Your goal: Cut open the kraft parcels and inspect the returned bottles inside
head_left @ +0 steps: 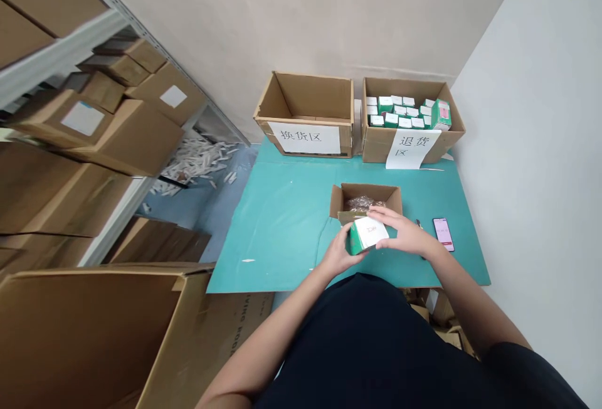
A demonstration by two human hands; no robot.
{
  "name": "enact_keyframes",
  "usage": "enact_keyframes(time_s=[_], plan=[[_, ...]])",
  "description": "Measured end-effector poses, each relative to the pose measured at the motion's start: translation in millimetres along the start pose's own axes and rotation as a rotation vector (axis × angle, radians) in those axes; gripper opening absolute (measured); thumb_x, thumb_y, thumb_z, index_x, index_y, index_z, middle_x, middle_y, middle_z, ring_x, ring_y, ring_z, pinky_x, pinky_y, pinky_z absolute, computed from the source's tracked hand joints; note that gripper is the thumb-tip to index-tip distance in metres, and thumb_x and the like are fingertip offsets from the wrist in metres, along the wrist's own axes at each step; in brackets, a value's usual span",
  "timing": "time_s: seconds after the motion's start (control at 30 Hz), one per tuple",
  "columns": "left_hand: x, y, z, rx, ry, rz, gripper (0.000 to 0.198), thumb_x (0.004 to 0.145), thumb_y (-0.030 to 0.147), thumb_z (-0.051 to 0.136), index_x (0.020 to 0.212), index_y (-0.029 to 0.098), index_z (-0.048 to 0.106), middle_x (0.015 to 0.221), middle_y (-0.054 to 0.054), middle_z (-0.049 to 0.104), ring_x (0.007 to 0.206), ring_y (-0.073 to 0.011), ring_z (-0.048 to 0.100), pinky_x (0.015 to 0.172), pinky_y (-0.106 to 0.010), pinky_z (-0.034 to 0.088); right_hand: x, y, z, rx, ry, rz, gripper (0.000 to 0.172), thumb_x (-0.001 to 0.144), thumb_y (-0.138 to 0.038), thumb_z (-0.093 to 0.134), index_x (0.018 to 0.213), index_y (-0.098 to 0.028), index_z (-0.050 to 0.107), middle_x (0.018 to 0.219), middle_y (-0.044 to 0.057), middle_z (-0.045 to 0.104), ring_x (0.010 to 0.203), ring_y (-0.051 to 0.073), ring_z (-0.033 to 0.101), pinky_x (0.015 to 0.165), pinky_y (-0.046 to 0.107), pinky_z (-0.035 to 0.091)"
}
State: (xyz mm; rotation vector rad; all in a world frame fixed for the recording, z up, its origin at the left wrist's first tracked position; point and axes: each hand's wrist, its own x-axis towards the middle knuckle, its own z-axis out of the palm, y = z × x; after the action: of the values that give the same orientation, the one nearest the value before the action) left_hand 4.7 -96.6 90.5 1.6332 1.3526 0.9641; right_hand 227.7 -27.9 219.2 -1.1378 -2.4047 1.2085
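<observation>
We hold the green-and-white carton (367, 235) between both hands, just above the teal mat (277, 239) and directly in front of the open cardboard box (371, 192), which contains crumpled brownish wrapping (361, 203). The left hand (339, 253) cups the green end, with its fingers wrapped around the carton. The right hand (405, 235) lies across the top, its fingers together and pressed on the white face; its thumb cannot be made out. Neither hand is spread. For a secure hold, we keep the hands opposed and the printed white face upward, so that the carton cannot slip. Its long axis appears to slant from lower left to upper right, with the green end toward the left hand, though the fingers hide part of its length. To the right lie a phone (443, 234) showing a pink screen and a small dark item (417, 224) that we cannot identify. Beyond stand the box labelled 换货区 (305, 114) and the box labelled 退货区 (412, 120), the latter holding small green-and-white cartons (397, 111).
</observation>
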Motion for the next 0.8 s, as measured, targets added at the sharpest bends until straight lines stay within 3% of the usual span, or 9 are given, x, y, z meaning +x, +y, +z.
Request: enact_keyframes(time_s=[0.13, 0.27, 0.5, 0.63, 0.8], plan=[[-7, -4, -0.8, -0.083, -0.115, -0.041, 0.082, 0.069, 0.035, 0.084, 0.139, 0.023, 0.044, 0.137, -0.013, 0.06, 0.124, -0.0321, 0.059, 0.103, -0.048, 0.051, -4, 3, 14, -0.173, -0.069, -0.085, 0.075, 0.082, -0.045, 0.078, 0.15, -0.031, 0.049, 0.15, 0.01, 0.053, 0.138, 0.032, 0.05, 0.112, 0.05, 0.044], [-13, -8, -2.0, -0.135, -0.195, -0.026, 0.08, 0.071, 0.036, 0.083, 0.139, 0.022, 0.044, 0.135, -0.012, 0.061, 0.122, -0.0294, 0.061, 0.103, -0.045, 0.052, -9, 11, 31, -0.366, -0.095, -0.171, 0.063, 0.088, -0.043, 0.07, 0.146, -0.026, 0.053, 0.146, 0.014, 0.057, 0.127, 0.033, 0.059, 0.103, 0.047, 0.05], [-19, -34, 6.4, -0.019, -0.279, -0.062, 0.083, 0.067, 0.037, 0.087, 0.139, 0.023, 0.047, 0.138, -0.012, 0.06, 0.128, -0.0322, 0.057, 0.107, -0.05, 0.049, -14, 34, 58, -0.525, -0.126, -0.27, 0.059, 0.091, -0.043, 0.061, 0.145, -0.02, 0.053, 0.131, 0.019, 0.066, 0.107, 0.032, 0.069, 0.087, 0.042, 0.055], [-22, -51, 12.3, -0.057, -0.292, -0.066, 0.082, 0.069, 0.031, 0.084, 0.141, 0.023, 0.045, 0.142, -0.012, 0.057, 0.127, -0.0299, 0.058, 0.106, -0.048, 0.05, -5, 39, 65, -0.394, -0.082, -0.177, 0.051, 0.091, -0.035, 0.055, 0.14, -0.024, 0.059, 0.121, 0.011, 0.073, 0.098, 0.026, 0.071, 0.084, 0.035, 0.053], [-24, -70, 14.1, -0.059, -0.247, -0.132, 0.079, 0.07, 0.029, 0.082, 0.141, 0.024, 0.047, 0.142, -0.011, 0.058, 0.127, -0.0295, 0.059, 0.104, -0.044, 0.052, 24, 49, 84, 0.086, 0.211, 0.145, 0.042, 0.093, -0.043, 0.052, 0.13, -0.026, 0.063, 0.088, 0.002, 0.074, 0.071, 0.019, 0.066, 0.068, 0.029, 0.05]])
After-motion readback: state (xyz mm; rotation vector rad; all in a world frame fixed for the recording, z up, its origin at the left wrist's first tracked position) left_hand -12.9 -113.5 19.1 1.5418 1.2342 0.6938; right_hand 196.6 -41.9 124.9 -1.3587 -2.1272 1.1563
